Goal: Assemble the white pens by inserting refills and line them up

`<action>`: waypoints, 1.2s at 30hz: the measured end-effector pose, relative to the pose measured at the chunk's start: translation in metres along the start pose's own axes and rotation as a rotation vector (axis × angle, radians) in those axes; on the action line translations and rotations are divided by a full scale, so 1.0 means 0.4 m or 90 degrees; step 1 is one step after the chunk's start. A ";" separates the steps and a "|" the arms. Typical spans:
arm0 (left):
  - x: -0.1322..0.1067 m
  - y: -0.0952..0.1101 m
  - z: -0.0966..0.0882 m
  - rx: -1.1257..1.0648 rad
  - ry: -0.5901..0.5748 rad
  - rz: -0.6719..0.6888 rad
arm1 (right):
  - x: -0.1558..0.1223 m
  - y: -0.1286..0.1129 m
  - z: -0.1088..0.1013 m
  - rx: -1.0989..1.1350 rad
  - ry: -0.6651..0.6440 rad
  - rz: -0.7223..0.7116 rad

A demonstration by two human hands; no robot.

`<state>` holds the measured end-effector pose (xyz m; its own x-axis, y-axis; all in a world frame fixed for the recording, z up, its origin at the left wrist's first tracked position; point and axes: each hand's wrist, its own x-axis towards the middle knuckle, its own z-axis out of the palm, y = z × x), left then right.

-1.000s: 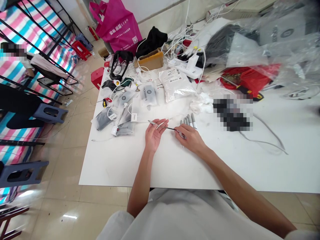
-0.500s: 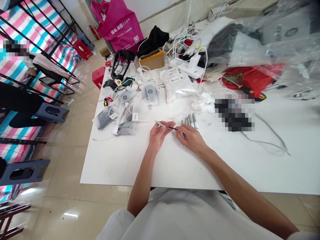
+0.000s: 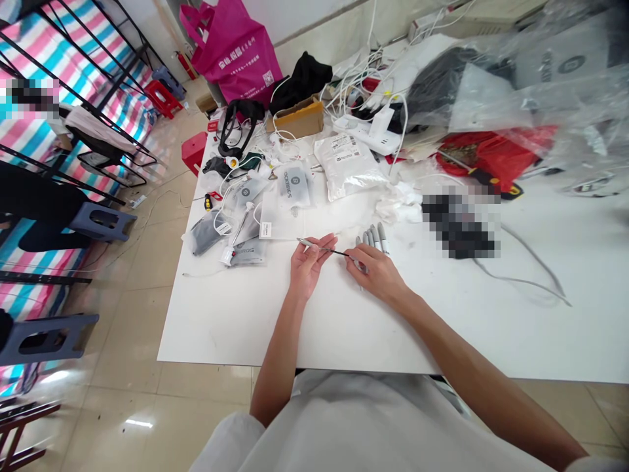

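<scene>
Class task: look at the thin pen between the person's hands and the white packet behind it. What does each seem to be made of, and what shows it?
The thin pen has a slim, matt-looking black shaft and a pale grey end, possibly plastic or metal; it is too small to tell. The white packet looks like glossy plastic film, since it creases and catches light.

We see a slim pen point(image 3: 319, 246) of dull grey plastic narrowing to a thin black shaft; the markers point(image 3: 374, 237) beside it look like matt grey plastic too; the white table point(image 3: 230, 321) is smooth and matt. We read the pouches point(image 3: 346, 167) as glossy, crinkled plastic; the cardboard box point(image 3: 299, 119) is rough brown paperboard; the floor tiles point(image 3: 130, 373) shine.
</scene>
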<state>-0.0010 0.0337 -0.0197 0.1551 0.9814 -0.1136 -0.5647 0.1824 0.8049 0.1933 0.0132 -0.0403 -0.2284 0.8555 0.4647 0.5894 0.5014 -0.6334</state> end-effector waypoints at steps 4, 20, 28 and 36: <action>0.000 -0.009 -0.002 0.019 -0.005 0.004 | -0.002 0.004 0.002 -0.002 0.001 0.000; 0.002 -0.020 -0.002 0.092 0.032 0.025 | -0.001 0.006 0.005 -0.012 0.011 -0.011; -0.001 -0.026 0.001 0.170 0.032 0.036 | -0.009 0.000 0.005 -0.050 -0.002 -0.007; 0.000 -0.034 -0.005 0.152 0.031 0.009 | 0.029 -0.048 -0.033 -0.026 -0.123 0.066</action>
<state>0.0050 0.0315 -0.0317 0.1058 0.9866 -0.1241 -0.3587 0.1542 0.9206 0.1894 0.0118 -0.0147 -0.3070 0.9132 0.2681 0.6473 0.4069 -0.6446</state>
